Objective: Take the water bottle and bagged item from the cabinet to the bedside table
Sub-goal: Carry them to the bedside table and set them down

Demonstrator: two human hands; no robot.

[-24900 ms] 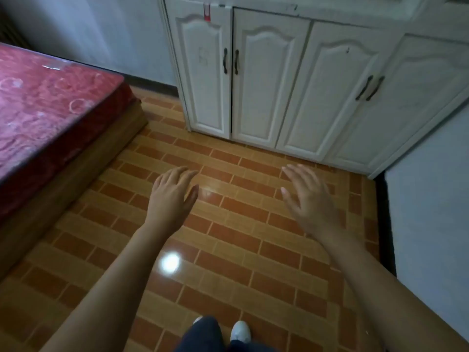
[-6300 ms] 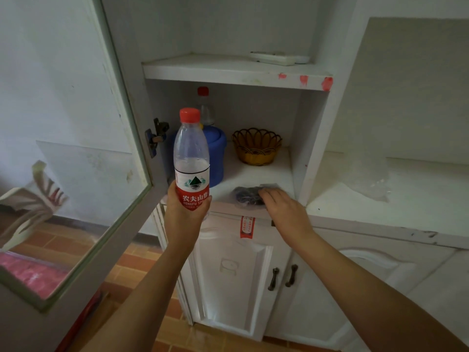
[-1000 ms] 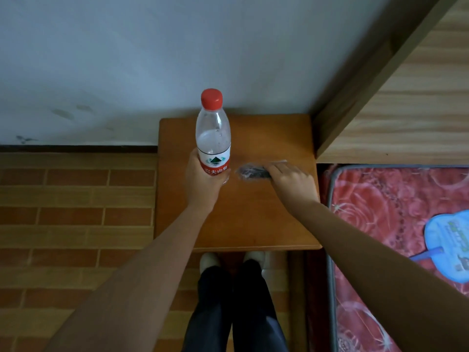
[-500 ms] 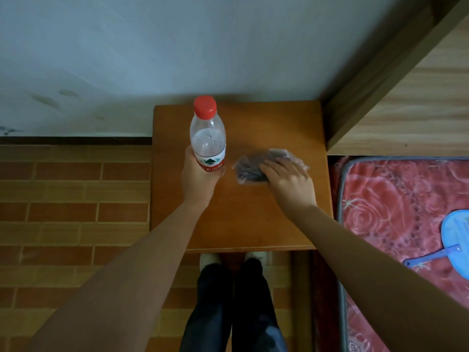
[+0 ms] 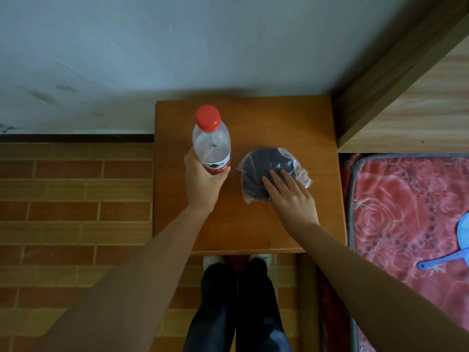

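On the orange-brown bedside table (image 5: 279, 118) my left hand (image 5: 203, 184) grips a clear water bottle (image 5: 212, 146) with a red cap and red label. It stands upright at the table's left middle; I cannot tell whether its base touches the top. To its right lies the bagged item (image 5: 261, 163), a dark round thing in a clear plastic bag, flat on the table. My right hand (image 5: 291, 199) lies on the bag's near right part. Its fingers are stretched over the top and its thumb is hidden.
A bed with a red patterned mattress (image 5: 406, 199) adjoins the table on the right, with a blue fan (image 5: 462, 232) on it. A wooden headboard (image 5: 406, 85) rises at the upper right. The wall stands behind the table. Brick-patterned floor (image 5: 76, 199) lies to the left. My legs are below the table's front edge.
The bagged item has come down flat onto the table under my right hand. The bottle has lowered slightly toward the tabletop in my left hand.
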